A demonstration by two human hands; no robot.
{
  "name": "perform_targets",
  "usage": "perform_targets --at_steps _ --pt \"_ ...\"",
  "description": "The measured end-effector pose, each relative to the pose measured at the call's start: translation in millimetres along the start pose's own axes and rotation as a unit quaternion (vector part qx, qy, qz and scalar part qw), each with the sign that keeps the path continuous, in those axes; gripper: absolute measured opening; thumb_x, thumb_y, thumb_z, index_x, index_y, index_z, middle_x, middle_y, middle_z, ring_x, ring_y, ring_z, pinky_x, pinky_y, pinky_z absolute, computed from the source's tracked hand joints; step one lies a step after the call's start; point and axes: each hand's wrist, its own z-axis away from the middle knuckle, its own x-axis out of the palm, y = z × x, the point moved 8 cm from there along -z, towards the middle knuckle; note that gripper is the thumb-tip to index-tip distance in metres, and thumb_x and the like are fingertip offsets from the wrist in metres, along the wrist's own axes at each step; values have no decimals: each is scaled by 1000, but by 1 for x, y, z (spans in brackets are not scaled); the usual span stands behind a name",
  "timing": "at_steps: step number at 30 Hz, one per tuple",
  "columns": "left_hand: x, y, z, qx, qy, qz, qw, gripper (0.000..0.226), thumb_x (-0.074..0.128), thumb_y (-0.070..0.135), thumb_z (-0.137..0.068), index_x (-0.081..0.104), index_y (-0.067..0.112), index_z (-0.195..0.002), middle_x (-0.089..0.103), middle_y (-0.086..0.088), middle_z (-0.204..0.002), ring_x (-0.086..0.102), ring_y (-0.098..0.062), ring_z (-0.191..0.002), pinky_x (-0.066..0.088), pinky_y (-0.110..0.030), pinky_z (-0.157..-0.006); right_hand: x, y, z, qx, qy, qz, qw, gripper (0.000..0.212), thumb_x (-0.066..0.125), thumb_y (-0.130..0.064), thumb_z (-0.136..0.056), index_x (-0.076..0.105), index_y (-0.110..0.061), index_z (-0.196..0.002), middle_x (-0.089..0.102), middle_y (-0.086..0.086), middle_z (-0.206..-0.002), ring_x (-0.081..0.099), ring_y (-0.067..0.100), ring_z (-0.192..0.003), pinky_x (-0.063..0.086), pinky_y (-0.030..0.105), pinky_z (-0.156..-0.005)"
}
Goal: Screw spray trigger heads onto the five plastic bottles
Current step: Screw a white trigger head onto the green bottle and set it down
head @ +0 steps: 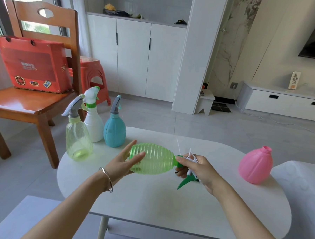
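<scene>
The white, round-ended table (166, 207) fills the middle of the frame. Its near half, below the hands, is bare tabletop. Three bottles with trigger heads already on stand upright in a tight cluster at its upper-left rim: a clear yellowish bottle (78, 139) closest to the edge, a white bottle (93, 124) behind it, and a blue bottle (114, 134) to their right. A wooden chair (26, 103) with a red bag (33, 65) on its seat stands just beyond that corner. Near the table's right rim a pink bottle (255, 165) stands alone, its neck uncapped, well apart from the others.

At frame centre, a translucent green ribbed bottle (154, 159) is held lying sideways above the table, base to the left, neck to the right. The left hand (123, 165), a bracelet on its wrist, cups the base with its fingers (139, 155) spread apart and nearly straight against the plastic, the thumb raised behind it. The right hand (199, 169) grips the green-and-white trigger head (187, 180) at the bottle's neck, fingers curled round it and thumb on the green collar; the green lever points down toward the lower centre. Whether the collar is fully threaded on cannot be told.
</scene>
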Motion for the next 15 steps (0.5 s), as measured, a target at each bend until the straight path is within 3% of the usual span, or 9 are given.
perform_targets --at_steps 3,5,7,11,13,15 --pt "5 1 3 -15 -67 36 997 72 79 36 -65 51 14 -128 66 -5 -114 67 -15 -101 54 -27 -83 2 2 2 15 -22 -7 1000 41 75 -42 -62 65 -6 -79 69 13 -70 65 24 -63 52 26 -58" --pt "7 -10 4 -83 -63 70 992 66 67 53 -73 50 19 -127 63 -4 -118 62 -19 -109 53 -36 -86 6 2 3 13 -29 -12 999 40 74 -42 -63 65 -6 -78 69 11 -68 64 22 -60 51 25 -56" --pt "6 -18 4 -132 -51 54 988 69 52 72 -69 46 33 -125 58 -4 -124 57 -24 -116 54 -42 -86 9 2 4 14 -25 -8 1000 40 74 -43 -63 66 -6 -79 69 10 -67 64 20 -59 51 24 -56" --pt "-3 -4 2 -48 -33 27 998 67 71 57 -57 53 44 -120 56 -7 -129 61 -23 -111 56 -34 -83 2 4 3 20 4 1 1000 32 73 -38 -71 66 -7 -78 68 14 -71 64 25 -64 52 27 -61" --pt "-4 0 1 -24 -56 36 997 91 86 49 -50 50 29 -131 58 -8 -129 61 -21 -113 53 -31 -89 -3 5 2 29 12 -10 999 28 71 -34 -76 65 -7 -77 67 15 -71 64 30 -70 53 29 -63" --pt "2 -1 1 -32 -83 68 994 91 88 49 -48 54 17 -127 65 -7 -120 66 -17 -106 55 -28 -83 0 6 3 36 3 -14 999 27 70 -33 -78 65 -7 -75 67 12 -68 64 28 -67 53 26 -59"
